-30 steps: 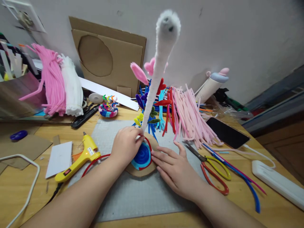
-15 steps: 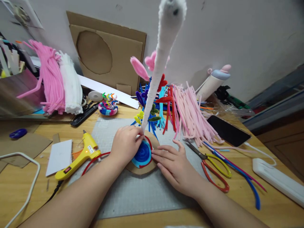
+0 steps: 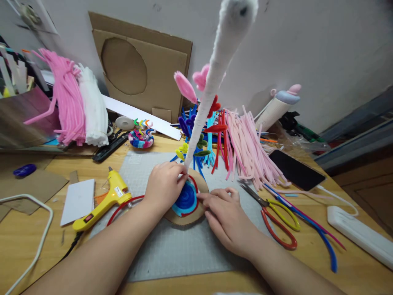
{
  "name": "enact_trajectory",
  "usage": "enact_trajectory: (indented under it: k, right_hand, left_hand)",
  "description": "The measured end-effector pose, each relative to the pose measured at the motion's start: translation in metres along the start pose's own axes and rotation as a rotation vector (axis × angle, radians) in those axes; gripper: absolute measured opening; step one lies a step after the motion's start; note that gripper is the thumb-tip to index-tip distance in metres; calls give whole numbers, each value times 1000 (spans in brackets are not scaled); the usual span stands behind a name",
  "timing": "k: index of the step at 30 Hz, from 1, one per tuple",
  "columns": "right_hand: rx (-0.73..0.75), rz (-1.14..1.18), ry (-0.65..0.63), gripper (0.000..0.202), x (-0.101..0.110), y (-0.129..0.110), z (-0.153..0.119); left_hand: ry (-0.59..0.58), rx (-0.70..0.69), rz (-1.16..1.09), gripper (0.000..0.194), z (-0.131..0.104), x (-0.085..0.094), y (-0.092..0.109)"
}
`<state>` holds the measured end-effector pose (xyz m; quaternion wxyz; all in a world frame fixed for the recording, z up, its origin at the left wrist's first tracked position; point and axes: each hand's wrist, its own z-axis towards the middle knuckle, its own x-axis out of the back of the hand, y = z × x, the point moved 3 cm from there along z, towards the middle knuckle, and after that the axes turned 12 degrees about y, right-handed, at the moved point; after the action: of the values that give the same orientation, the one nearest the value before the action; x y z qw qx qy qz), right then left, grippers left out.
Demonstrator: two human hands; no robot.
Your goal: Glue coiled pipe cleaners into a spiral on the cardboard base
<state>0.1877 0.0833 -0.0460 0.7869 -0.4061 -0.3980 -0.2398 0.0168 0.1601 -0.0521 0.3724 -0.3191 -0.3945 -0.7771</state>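
A round cardboard base (image 3: pixel 184 221) lies on the grey cutting mat (image 3: pixel 181 256), bearing a blue coil (image 3: pixel 186 198) edged with light blue and red pipe cleaner. From its back edge rises a white fuzzy stem (image 3: pixel 204 110) with coloured petals. My left hand (image 3: pixel 166 184) is at the stem's foot, thumb and fingers pinched on the red pipe cleaner (image 3: pixel 123 205), whose tail runs out to the left under my wrist. My right hand (image 3: pixel 225 213) rests at the base's right side, its index fingertip touching the coil's red edge, the other fingers partly bent and apart.
A yellow glue gun (image 3: pixel 104 205) lies left of the mat. Scissors (image 3: pixel 278 217), loose pipe cleaners (image 3: pixel 325 241) and a phone (image 3: pixel 296 170) are on the right. Pipe cleaner bundles (image 3: pixel 248 151) and a cardboard sheet (image 3: pixel 162 69) stand behind.
The view has shifted slightly. The white stem's top appears further right. My right hand's fingers have bent more, with the index fingertip pressed at the coil's edge. My left hand keeps its pinch.
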Motion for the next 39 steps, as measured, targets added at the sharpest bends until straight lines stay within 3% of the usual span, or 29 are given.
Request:
enact_trajectory:
  k: [7,17,25,27,29,32,35,37,39]
  right_hand:
    - [-89,68,59,12,-4,4,0]
    - [-90,84,68,13,-9,5,6]
    - [-19,34,212,33,-5,12,13]
    - [-114,194,261,30,-5,18,15]
    - [-315,452,294,23,-8,28,17]
    - [-575,805,243,16,-18,38,21]
    - [-622,943,172,15,-25,42,23]
    - [-562,840,174,15,-24,41,22]
    - [-396,564,201,21,-18,37,23]
  left_hand:
    - [-12,16,25,8,-1,2,-1]
    - [-57,28,97,8,-4,7,-4]
    - [-82,33,120,10,-4,6,-5]
    - [-88,33,119,10,-3,7,-4]
    - [-90,33,117,10,-3,8,-4]
    - [-88,37,114,11,-3,10,-2]
    - [-84,45,115,11,-4,12,-1]
    - [-83,48,115,11,-4,12,-1]
    - [-84,49,115,11,-4,12,0]
